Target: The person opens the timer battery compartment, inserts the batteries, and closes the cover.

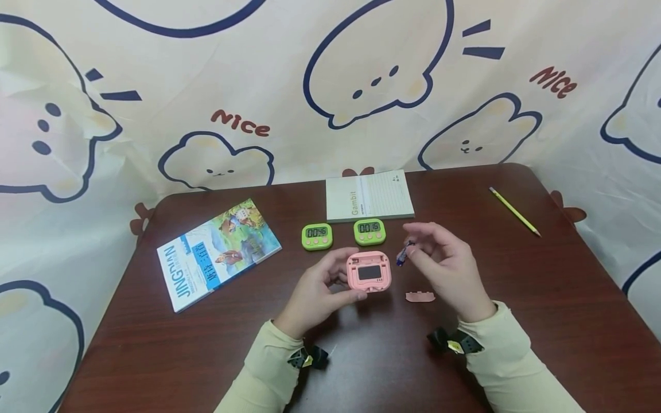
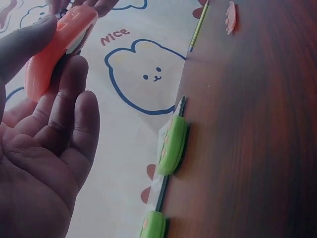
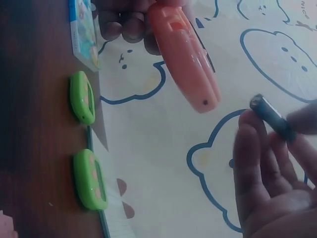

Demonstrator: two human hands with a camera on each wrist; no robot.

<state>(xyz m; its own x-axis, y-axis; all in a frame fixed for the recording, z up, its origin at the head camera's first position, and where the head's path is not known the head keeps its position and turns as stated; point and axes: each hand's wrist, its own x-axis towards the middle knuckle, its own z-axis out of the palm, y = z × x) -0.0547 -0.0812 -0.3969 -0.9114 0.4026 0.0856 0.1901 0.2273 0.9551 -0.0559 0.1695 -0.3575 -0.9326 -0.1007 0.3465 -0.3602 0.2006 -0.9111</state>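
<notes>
My left hand (image 1: 317, 295) grips a pink digital timer (image 1: 369, 273) by its left side, the thumb along the lower edge. A dark rectangle sits in the middle of the timer's upward face, and an uncovered battery slot runs along its top. Just right of it, my right hand (image 1: 449, 267) pinches a small dark cylindrical battery (image 3: 271, 117) between thumb and fingers, apart from the timer. Below that hand, a pink battery cover (image 1: 420, 296) lies on the table. In the left wrist view the pink timer (image 2: 52, 54) appears edge-on, between thumb and fingers.
Two green timers (image 1: 317, 237) (image 1: 369, 232) stand behind the hands, in front of a pale notebook (image 1: 369, 196). A blue and white book (image 1: 217, 252) lies at the left, a yellow pencil (image 1: 514, 211) at the back right. A printed cloth (image 1: 289, 86) hangs behind the dark table (image 1: 155, 355).
</notes>
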